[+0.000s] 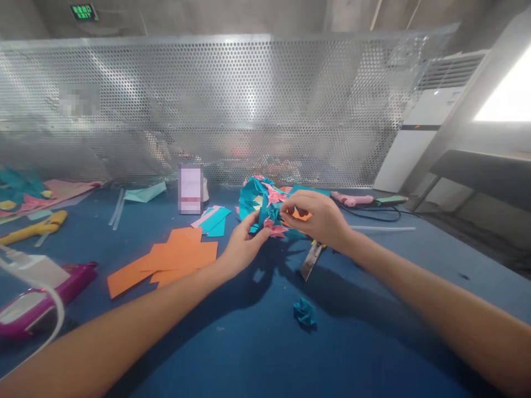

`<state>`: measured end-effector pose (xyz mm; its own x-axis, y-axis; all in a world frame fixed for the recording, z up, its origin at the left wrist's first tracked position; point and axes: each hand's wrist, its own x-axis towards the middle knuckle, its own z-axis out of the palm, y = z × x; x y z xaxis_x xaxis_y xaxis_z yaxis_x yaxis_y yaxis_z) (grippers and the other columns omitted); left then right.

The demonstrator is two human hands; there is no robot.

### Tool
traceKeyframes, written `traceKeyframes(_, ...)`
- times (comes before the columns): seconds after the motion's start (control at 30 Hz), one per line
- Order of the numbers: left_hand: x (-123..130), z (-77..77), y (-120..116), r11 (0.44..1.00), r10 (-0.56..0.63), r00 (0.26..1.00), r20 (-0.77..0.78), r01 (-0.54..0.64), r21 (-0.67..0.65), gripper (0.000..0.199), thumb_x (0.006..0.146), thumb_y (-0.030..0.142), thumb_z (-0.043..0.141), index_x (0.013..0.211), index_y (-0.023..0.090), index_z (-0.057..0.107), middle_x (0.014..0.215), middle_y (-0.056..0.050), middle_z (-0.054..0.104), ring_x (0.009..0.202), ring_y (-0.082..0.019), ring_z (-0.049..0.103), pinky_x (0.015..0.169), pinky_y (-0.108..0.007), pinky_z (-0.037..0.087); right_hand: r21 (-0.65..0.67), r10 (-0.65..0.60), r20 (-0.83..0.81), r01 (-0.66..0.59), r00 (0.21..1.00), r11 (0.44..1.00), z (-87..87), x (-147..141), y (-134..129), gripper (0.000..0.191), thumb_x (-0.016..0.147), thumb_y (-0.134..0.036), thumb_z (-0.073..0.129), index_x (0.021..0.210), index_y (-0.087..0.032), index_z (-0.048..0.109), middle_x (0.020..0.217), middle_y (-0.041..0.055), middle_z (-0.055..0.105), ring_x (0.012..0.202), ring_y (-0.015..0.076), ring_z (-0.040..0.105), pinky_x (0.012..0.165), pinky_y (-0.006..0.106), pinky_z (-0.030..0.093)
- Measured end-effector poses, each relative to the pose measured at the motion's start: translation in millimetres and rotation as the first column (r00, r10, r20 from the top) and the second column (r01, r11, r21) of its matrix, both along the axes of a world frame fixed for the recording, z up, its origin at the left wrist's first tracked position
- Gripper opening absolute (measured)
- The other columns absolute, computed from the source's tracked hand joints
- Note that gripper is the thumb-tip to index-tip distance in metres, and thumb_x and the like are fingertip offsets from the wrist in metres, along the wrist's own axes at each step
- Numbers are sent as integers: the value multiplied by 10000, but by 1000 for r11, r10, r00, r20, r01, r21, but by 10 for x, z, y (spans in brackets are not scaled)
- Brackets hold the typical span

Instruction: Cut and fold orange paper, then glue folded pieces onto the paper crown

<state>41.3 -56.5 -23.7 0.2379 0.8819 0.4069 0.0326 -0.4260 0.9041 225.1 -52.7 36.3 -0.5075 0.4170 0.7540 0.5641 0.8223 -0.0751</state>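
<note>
Above the blue table, my left hand (243, 247) grips the lower left of a teal paper ring (248, 198) between thumb and fingers. Pink folded-paper flowers (275, 193) sit around the ring. My right hand (318, 216) pinches a small teal folded paper flower (272, 212) against the ring's right side; its fingertips partly hide it. Below the hands, a similar teal paper flower (305, 312) lies loose on the table. Beneath my right hand a metal blade tool (310, 262) shows, its handle mostly hidden.
Orange paper sheets (182, 254) and blue and pink strips (215, 221) lie left of centre. Further left are a yellow glue gun (37, 228) and a magenta device (78, 284) with a white cable. A pink glue gun (352, 199) lies back right, before a perforated metal screen (249, 99).
</note>
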Motion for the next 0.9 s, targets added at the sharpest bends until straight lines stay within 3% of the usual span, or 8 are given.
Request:
traceKeyframes(0.13,42,22,-32,997,-73,997,18,73,1,359,807,237,545,1161,178,547,1164,-55,620,1076,-209,555,910,-306,428,16,-13,-6,13,1000,1000,-39,8,6,88,785,-118,588,735,-189,595,651,-16,588,597,104,492,596,231,402)
traceKeyframes(0.53,53,32,-71,994,-93,993,67,97,-52,330,805,222,552,1131,175,566,1123,-52,629,1032,-197,565,869,-291,438,56,-44,18,43,999,997,-138,-26,9,98,843,-194,562,765,-189,621,662,-3,590,635,120,530,628,242,429)
traceKeyframes(0.9,53,25,-60,993,-104,990,98,110,-53,331,819,372,582,1084,174,597,1063,-55,651,972,-193,583,824,-279,451,106,-98,80,89,992,990,-154,-66,-7,129,850,-167,521,750,-177,603,674,17,597,659,140,532,629,258,423)
